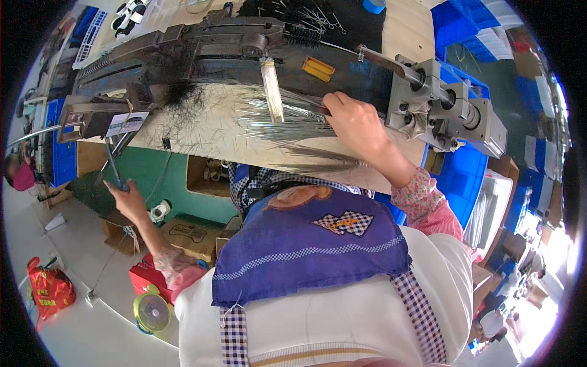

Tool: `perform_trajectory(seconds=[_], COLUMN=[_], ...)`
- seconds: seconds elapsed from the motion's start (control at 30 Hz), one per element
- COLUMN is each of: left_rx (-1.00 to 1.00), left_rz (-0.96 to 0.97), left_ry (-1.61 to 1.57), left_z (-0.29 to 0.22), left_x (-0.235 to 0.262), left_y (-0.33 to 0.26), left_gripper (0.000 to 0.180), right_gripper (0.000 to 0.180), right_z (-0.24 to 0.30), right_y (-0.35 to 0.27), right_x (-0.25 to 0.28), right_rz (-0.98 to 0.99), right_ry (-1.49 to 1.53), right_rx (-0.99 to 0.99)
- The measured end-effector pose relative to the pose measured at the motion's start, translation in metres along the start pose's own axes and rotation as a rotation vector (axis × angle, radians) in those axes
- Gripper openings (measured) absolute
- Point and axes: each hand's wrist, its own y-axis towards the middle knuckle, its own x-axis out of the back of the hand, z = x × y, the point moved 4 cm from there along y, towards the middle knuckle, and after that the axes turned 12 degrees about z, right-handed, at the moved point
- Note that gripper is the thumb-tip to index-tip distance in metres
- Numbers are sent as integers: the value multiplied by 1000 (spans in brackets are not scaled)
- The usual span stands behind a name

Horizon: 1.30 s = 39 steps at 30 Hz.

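Observation:
My left hand [127,200] is low at the left, its fingers closed about the lower end of a lever handle [112,160] that hangs from the machine's left end. My right hand [358,125] is over the wooden bench top, fingers bent together at the ends of thin metal wires [290,113]. How many wires the fingers pinch is hidden. These wires lie in a loose, spread bundle beneath a pale bar [272,90]. Farther back, a black bristle brush [303,37] sits in line with a thin rod that runs to the machine's metal spindle [413,74].
Black bristle scraps [180,95] litter the bench top. A yellow rectangular piece [318,69] lies on the dark machine bed. Finished-looking looped wire pieces [318,18] rest on black cloth at the back. Blue bins [461,177] stand at the right; a red bag [50,292] is on the floor.

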Motion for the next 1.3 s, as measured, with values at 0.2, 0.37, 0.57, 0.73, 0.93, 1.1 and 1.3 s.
perform_trajectory(seconds=[0.2,0.37,0.57,0.73,0.93,1.1,1.3], left_rx=[-452,-1082,-1437,-1067,-889,-936,-1036], left_rz=[-372,134,429,1464,1403,920,1068], left_ry=[268,-731,-910,-866,-1067,-878,-895], left_z=[-144,-274,-366,-378,-331,-287,-327], left_x=[-15,20,24,-25,-8,-17,-7], left_y=[-61,-113,-154,-165,-165,-108,-152], left_gripper=[60,37,42,35,20,16,26], right_gripper=[19,12,18,18,19,19,27], right_z=[-9,-3,13,61,56,0,48], right_y=[-26,-37,-41,-24,6,17,9], right_x=[4,14,111,181,157,148,142], right_rz=[-91,-60,-36,-203,-327,-446,-200], right_ry=[74,-249,-523,-363,52,252,344], right_rx=[-65,-207,-64,171,387,251,413])
